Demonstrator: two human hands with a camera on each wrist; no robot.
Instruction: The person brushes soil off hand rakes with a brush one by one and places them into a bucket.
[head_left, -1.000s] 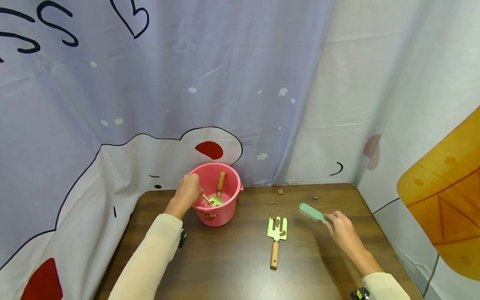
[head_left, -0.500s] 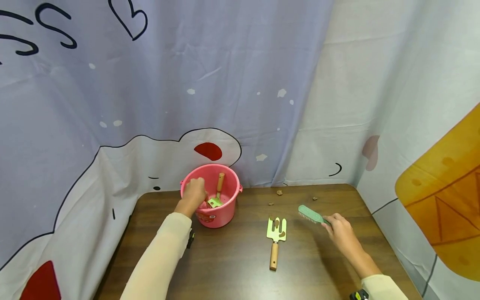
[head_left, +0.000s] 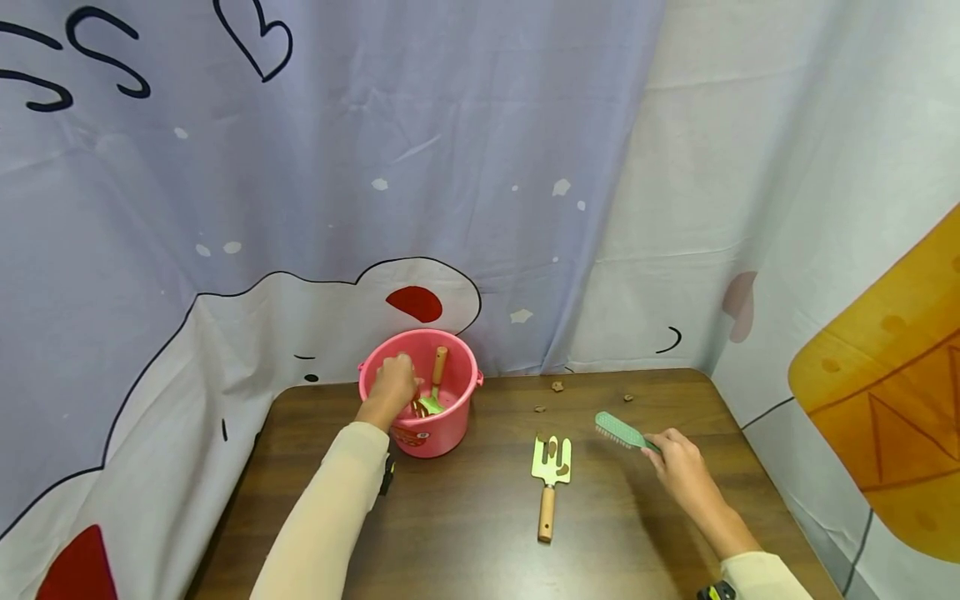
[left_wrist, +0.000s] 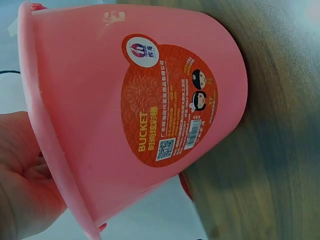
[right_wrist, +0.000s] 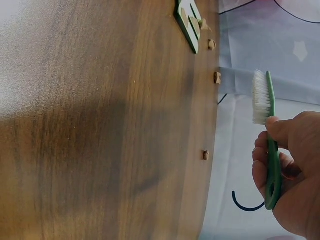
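Observation:
My left hand (head_left: 392, 385) reaches over the near-left rim into a pink bucket (head_left: 444, 433), its fingers curled around a small garden tool mostly hidden by the hand. Brown-smeared tines show just beneath it. Inside the bucket leans another green garden tool with a wooden handle (head_left: 439, 365). In the left wrist view the bucket's wall (left_wrist: 90, 100) covers most of the fingers. My right hand (head_left: 681, 468) grips a green scrub brush (head_left: 621, 430) by its handle, thumb along it, with white bristles (right_wrist: 261, 97) showing in the right wrist view. A hand fork (head_left: 551, 467) lies between, its green tines spotted with brown bits.
A brown wooden table (head_left: 465, 533) with rounded back corners carries everything. Small brown crumbs (head_left: 557, 387) lie behind the fork toward the back edge. A printed curtain (head_left: 450, 167) hangs right behind the table, and a white one closes the right side.
The left hand has moved right and down into the bucket, carrying the tool with it. The right hand and brush stay nearly where they were.

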